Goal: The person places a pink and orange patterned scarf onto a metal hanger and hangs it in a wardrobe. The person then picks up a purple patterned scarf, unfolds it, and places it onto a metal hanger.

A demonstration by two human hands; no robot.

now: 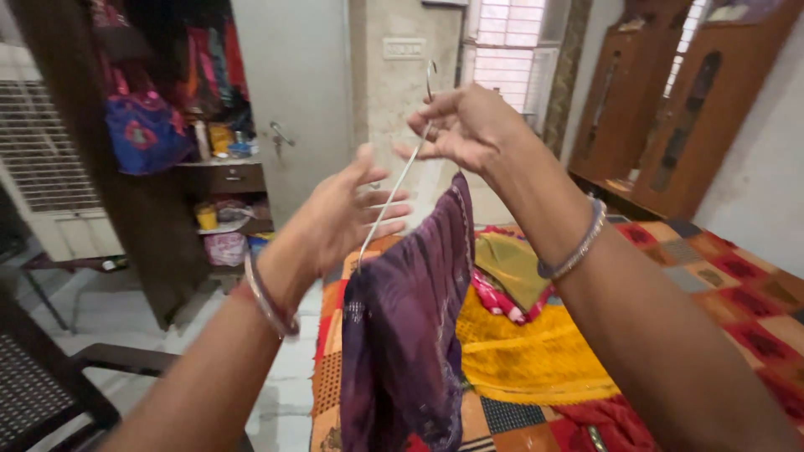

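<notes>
My right hand (pixel 465 125) is raised and grips a thin metal clothes hanger (pixel 400 177) near its hook. A dark purple garment (pixel 410 335) drapes over the hanger and hangs down in front of the bed. My left hand (pixel 352 209) is open with fingers spread, just left of the hanger's sloping wire, touching or almost touching it. Both wrists wear bangles.
A bed with a patchwork cover (pixel 712 285) carries yellow cloth (pixel 528 343) and red cloth. An open wardrobe (pixel 167 125) with a blue bag and shelves stands left, beside a grey door (pixel 289 100). Wooden cabinets (pixel 670 109) are at right. A dark chair (pixel 50 385) is at lower left.
</notes>
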